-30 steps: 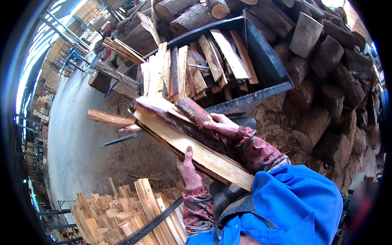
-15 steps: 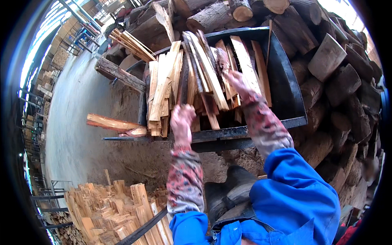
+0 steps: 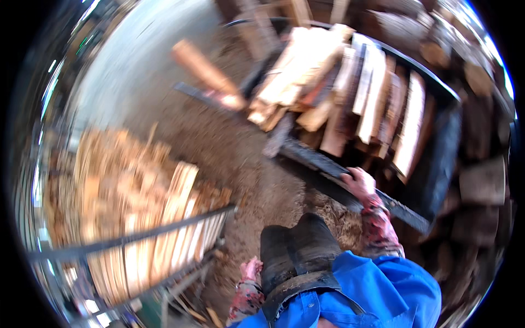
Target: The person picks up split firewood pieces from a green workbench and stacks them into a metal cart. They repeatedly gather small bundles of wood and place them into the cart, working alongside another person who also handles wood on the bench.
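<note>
My right hand (image 3: 359, 183) is on the front rim of a black metal bin (image 3: 402, 210), its fingers hooked over the edge. Split firewood sticks (image 3: 372, 93) lie side by side in the bin, some with dark bark. A few overlap the bin's left side as a loose pile (image 3: 298, 68). Down beside my dark apron (image 3: 301, 249), my left hand (image 3: 251, 270) hangs with nothing in it, its fingers loosely apart. Both forearms wear patterned red and grey sleeve covers.
At the lower left stands a metal rack (image 3: 136, 240) packed with upright split sticks (image 3: 158, 213). One reddish piece of wood (image 3: 205, 71) juts out left of the bin. Large logs (image 3: 481, 186) are stacked at the right. Dirt floor (image 3: 213, 142) lies between rack and bin.
Both hands have left the sticks. My left hand dropped to my side; my right hand came down to the bin's front rim. The view has turned left, with motion blur.
</note>
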Available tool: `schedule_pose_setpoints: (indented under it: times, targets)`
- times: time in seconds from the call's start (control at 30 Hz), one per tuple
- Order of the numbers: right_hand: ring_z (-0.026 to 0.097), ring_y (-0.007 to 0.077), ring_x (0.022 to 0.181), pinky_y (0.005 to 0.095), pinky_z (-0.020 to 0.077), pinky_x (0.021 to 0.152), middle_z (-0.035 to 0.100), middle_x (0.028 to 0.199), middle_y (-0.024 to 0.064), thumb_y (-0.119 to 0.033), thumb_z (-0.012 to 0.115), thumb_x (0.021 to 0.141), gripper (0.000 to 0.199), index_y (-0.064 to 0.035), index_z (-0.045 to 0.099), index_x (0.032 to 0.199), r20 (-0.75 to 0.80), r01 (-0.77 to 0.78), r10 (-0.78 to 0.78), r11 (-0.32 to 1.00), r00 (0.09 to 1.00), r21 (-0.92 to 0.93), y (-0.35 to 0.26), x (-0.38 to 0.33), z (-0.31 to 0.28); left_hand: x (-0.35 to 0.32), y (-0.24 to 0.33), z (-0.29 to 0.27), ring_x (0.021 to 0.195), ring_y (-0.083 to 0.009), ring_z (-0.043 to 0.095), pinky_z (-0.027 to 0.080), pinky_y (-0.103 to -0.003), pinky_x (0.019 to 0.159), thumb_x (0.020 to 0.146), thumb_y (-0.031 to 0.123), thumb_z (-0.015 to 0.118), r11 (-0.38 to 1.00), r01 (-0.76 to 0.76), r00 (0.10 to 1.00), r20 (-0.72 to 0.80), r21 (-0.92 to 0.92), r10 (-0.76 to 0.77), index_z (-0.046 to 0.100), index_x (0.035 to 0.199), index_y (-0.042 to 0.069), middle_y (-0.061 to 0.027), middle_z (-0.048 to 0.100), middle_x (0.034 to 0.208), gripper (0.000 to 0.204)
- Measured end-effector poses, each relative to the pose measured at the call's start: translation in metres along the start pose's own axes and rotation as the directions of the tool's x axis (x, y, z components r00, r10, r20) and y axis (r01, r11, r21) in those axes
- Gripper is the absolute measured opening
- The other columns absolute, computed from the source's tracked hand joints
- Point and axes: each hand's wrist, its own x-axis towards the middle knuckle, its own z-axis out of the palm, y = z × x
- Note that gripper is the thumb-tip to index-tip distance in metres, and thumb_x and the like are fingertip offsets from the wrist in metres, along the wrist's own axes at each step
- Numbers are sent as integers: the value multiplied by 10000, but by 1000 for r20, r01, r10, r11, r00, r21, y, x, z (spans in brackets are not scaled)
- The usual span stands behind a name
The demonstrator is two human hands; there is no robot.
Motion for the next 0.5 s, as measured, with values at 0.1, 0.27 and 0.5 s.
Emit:
schedule_pose_setpoints:
  times: [0.1, 0.27, 0.5]
  targets:
    - [658, 321, 952, 395, 518, 840, 686, 1002, 134, -395, 625, 885, 375, -70, 690, 1062, 4, 46, -46, 999, 999, -24, 17, -1, 12, -20, -12, 9, 759, -207, 681, 545, -312, 680, 878, 290, 708, 983, -51, 997, -73, -179, 38, 613, 1009, 17, -104, 686, 905, 317]
    - [633, 370, 993, 429, 497, 878, 677, 1046, 167, -436, 568, 920, 426, -58, 666, 1092, 124, 34, -14, 986, 992, -164, 41, 10, 23, -16, -33, 29, 799, -182, 695, 563, -290, 674, 908, 262, 702, 964, -118, 990, 50, -238, 133, 622, 1018, 33, -92, 689, 903, 266]
    - [610, 412, 1045, 468, 465, 906, 648, 1102, 245, -457, 478, 955, 533, -18, 588, 1238, 60, 197, -188, 950, 980, -241, 86, 41, 31, 3, -123, 3, 731, -151, 666, 528, -268, 575, 915, 215, 697, 836, -220, 927, 158, -503, 339, 646, 934, 12, -88, 678, 857, 210]
